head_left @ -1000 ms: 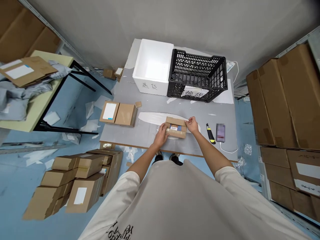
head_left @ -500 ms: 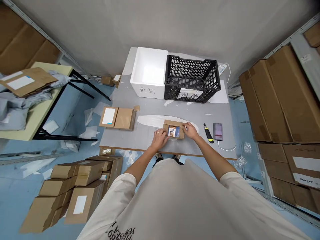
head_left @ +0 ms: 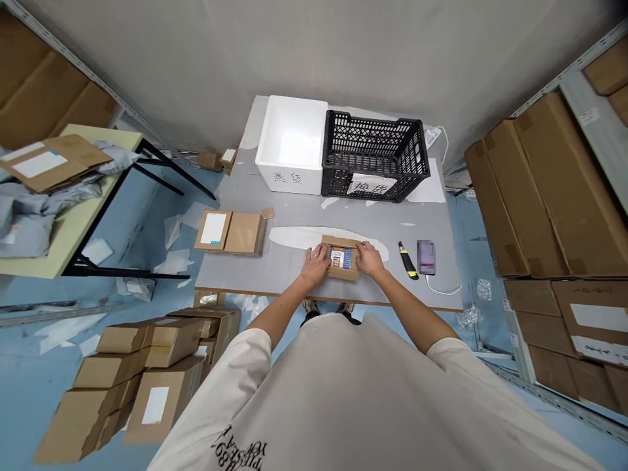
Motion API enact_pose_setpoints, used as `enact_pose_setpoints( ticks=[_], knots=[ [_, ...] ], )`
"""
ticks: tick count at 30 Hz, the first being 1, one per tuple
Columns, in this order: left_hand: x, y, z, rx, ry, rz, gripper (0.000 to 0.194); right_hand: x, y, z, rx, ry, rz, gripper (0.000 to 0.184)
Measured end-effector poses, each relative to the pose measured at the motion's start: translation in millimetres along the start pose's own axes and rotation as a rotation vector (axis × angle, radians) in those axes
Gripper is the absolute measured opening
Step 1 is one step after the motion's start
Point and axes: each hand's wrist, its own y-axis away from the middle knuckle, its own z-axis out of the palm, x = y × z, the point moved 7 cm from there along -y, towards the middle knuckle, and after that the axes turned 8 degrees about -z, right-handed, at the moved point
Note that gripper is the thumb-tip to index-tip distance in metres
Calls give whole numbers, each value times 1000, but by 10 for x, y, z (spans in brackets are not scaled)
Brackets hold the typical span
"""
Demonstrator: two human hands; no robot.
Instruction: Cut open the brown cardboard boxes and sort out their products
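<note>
A small open cardboard box (head_left: 340,243) lies near the front edge of the grey table (head_left: 294,268), with a blue and orange printed item (head_left: 340,257) showing inside it. My left hand (head_left: 316,263) grips the box's left side, fingers curled over its edge. My right hand (head_left: 369,258) grips its right side the same way. The box rests on a white oval sheet (head_left: 299,236).
A white foam box (head_left: 291,145) and a black plastic crate (head_left: 374,157) stand at the table's back. Two flat cardboard boxes (head_left: 230,231) lie at left, a utility knife (head_left: 407,260) and a phone (head_left: 426,257) at right. Stacked cartons (head_left: 132,366) sit on the floor at left, shelved cartons (head_left: 554,190) at right.
Both hands have closed in on the box's two sides, and the box has turned so the printed item inside shows more fully.
</note>
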Motion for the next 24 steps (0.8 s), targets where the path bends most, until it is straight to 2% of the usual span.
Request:
enact_pose_setpoints(
  ticks=[5,10,12,15,20,24],
  knots=[
    [-7,148,-140,45,-15,-34,47,-38,-3,-11,-12,23,1,53],
    [-173,280,-222,129,-14,-245,70,-111,0,-19,10,64,46,51],
    [-234,266,-179,103,-17,-283,72,-147,-8,-13,14,85,76,50],
    [-278,182,-74,13,9,-244,76,-200,-33,15,-5,113,106,50],
    [-296,11,-2,-75,19,-172,103,-257,-81,53,-33,156,167,53],
    [-284,-110,55,-160,-17,-144,111,-296,-122,97,-53,161,211,56]
  ],
)
